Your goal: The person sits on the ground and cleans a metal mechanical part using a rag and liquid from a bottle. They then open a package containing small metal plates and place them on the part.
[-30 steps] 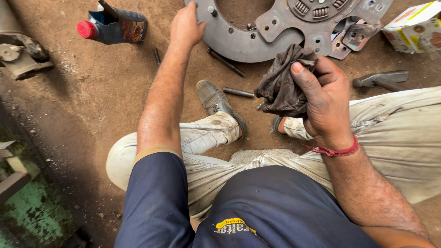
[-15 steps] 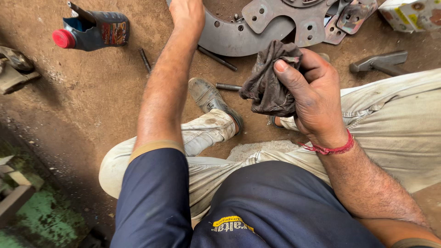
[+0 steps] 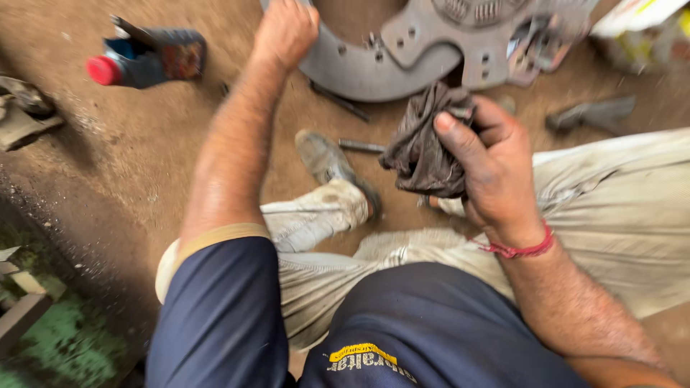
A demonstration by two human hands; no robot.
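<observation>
Nearer now, the round grey metal plate (image 3: 374, 65) is pressed at its rim by the closed left hand (image 3: 286, 30), while a crumpled dark rag (image 3: 424, 140) stays bunched in the right hand (image 3: 496, 169), just beside.

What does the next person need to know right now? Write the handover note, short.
Left hand: closed on the rim of the round metal plate lying on the dirt floor.
Right hand: fingers gripping a dark rag, held above the legs, off the plate.
Nearby: bottle with red cap lying at left; bolts on the ground by the shoe.
Done: rag in hand, plate steadied.
Left: rag has not yet met the plate.
</observation>
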